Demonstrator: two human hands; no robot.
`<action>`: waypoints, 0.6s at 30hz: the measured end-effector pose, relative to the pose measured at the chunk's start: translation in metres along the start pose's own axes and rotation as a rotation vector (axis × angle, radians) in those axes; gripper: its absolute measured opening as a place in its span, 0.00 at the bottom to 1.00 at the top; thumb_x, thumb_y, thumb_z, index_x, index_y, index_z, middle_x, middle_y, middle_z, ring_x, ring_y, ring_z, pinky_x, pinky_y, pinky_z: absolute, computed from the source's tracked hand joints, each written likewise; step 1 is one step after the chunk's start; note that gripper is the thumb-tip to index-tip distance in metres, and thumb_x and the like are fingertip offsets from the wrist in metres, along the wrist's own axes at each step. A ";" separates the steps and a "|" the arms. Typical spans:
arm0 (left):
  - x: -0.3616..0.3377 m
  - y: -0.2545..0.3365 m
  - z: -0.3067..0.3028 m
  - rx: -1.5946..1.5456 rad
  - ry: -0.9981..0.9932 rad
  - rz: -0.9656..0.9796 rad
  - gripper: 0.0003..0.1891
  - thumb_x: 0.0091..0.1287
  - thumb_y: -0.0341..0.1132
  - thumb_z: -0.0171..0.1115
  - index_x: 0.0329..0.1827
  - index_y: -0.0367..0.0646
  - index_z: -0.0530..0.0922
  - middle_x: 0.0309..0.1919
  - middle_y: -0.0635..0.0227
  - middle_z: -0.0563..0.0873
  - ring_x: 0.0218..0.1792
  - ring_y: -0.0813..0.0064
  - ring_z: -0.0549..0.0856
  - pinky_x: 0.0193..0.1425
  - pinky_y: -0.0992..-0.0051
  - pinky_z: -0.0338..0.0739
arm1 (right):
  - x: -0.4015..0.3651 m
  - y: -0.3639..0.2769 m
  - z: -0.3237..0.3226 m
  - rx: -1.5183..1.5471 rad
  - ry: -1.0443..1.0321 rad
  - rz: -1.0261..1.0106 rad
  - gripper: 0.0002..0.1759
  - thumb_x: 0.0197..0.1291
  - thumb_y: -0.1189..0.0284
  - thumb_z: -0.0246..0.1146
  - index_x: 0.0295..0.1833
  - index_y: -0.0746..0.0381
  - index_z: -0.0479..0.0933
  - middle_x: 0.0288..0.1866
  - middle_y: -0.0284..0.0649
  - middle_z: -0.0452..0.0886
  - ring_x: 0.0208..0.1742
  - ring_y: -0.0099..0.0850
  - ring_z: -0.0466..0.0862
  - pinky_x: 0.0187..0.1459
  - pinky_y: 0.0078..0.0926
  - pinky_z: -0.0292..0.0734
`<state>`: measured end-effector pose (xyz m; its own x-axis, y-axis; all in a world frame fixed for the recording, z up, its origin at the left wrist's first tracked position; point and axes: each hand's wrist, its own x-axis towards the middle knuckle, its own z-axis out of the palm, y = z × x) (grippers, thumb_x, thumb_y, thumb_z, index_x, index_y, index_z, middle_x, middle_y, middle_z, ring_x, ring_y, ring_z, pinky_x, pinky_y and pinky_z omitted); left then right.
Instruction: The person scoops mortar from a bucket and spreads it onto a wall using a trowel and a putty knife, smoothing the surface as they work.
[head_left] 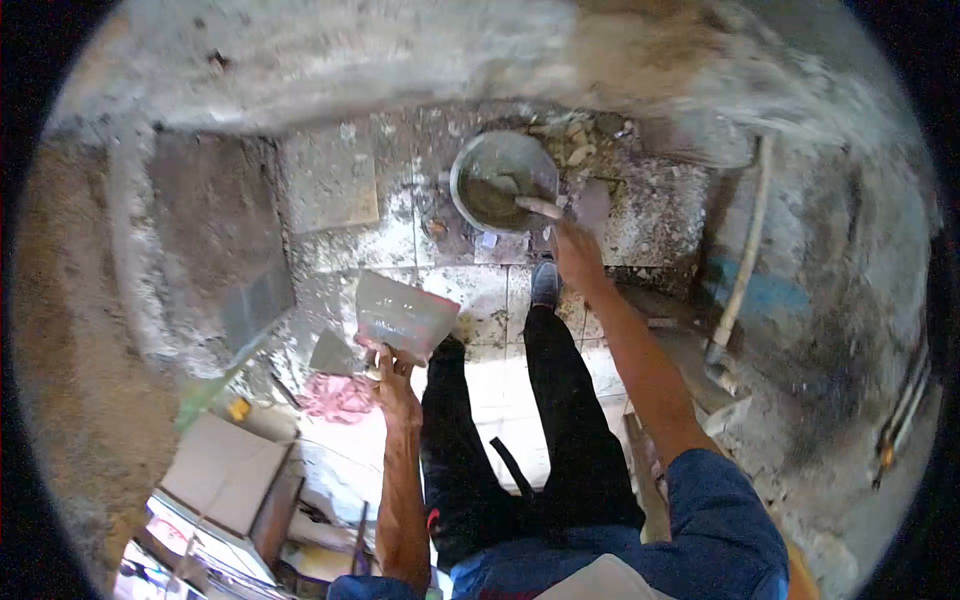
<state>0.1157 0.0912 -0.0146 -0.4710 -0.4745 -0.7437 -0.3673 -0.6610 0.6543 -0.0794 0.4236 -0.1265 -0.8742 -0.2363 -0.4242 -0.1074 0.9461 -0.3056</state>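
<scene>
My left hand (396, 388) grips the lower edge of a broken piece of tile (405, 312), thumb and fingers pinched on it. The tile is grey with a reddish edge and is held tilted above the floor. My right hand (577, 255) reaches forward to the rim of a round bucket (456, 190) and is closed on the pale handle of a trowel (540, 207). The trowel's far end dips into the wet grey-brown mortar (488, 205) in the bucket; its blade is hard to make out.
Rubble (580, 145) lies behind the bucket. A pink cloth (338, 397) and a grey tile shard (332, 353) are on the floor at left. A box-like cabinet (222, 470) stands lower left. A pipe (748, 250) runs along the right wall. Splattered tiles (470, 290) cover the floor.
</scene>
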 end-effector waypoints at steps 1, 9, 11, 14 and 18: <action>0.012 -0.026 0.005 -0.042 0.032 0.004 0.21 0.78 0.39 0.62 0.69 0.44 0.69 0.55 0.65 0.81 0.54 0.69 0.83 0.58 0.62 0.81 | 0.030 0.014 0.022 -0.144 0.136 -0.153 0.29 0.67 0.63 0.66 0.70 0.65 0.71 0.61 0.54 0.82 0.64 0.53 0.79 0.66 0.51 0.72; 0.094 -0.146 0.062 -0.140 0.156 0.001 0.10 0.78 0.37 0.63 0.55 0.46 0.75 0.36 0.75 0.78 0.36 0.82 0.77 0.41 0.76 0.72 | 0.138 0.051 0.129 -0.476 0.160 -0.395 0.17 0.59 0.71 0.66 0.55 0.61 0.83 0.49 0.44 0.84 0.54 0.46 0.82 0.58 0.53 0.73; 0.110 -0.163 0.059 -0.164 0.102 0.014 0.10 0.77 0.37 0.64 0.54 0.45 0.76 0.34 0.76 0.79 0.34 0.83 0.77 0.39 0.75 0.72 | 0.133 0.037 0.118 -0.579 0.213 -0.304 0.13 0.60 0.73 0.64 0.50 0.60 0.84 0.45 0.44 0.84 0.48 0.41 0.84 0.52 0.49 0.76; 0.119 -0.161 0.052 -0.174 0.146 0.033 0.12 0.76 0.37 0.65 0.55 0.44 0.76 0.35 0.74 0.81 0.35 0.82 0.78 0.39 0.74 0.73 | 0.125 0.019 0.058 -0.615 0.178 -0.316 0.14 0.58 0.73 0.65 0.50 0.61 0.84 0.46 0.43 0.84 0.51 0.41 0.84 0.51 0.45 0.79; 0.127 -0.144 0.040 -0.196 0.258 0.158 0.16 0.75 0.37 0.66 0.59 0.40 0.74 0.38 0.68 0.84 0.37 0.77 0.83 0.42 0.71 0.78 | 0.149 0.037 0.023 -0.865 0.381 -0.485 0.15 0.58 0.72 0.65 0.51 0.60 0.82 0.47 0.41 0.82 0.51 0.39 0.84 0.51 0.42 0.79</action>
<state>0.0769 0.1490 -0.1980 -0.2824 -0.6941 -0.6622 -0.1337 -0.6551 0.7436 -0.2026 0.4181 -0.2202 -0.7218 -0.6876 -0.0787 -0.6538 0.6401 0.4035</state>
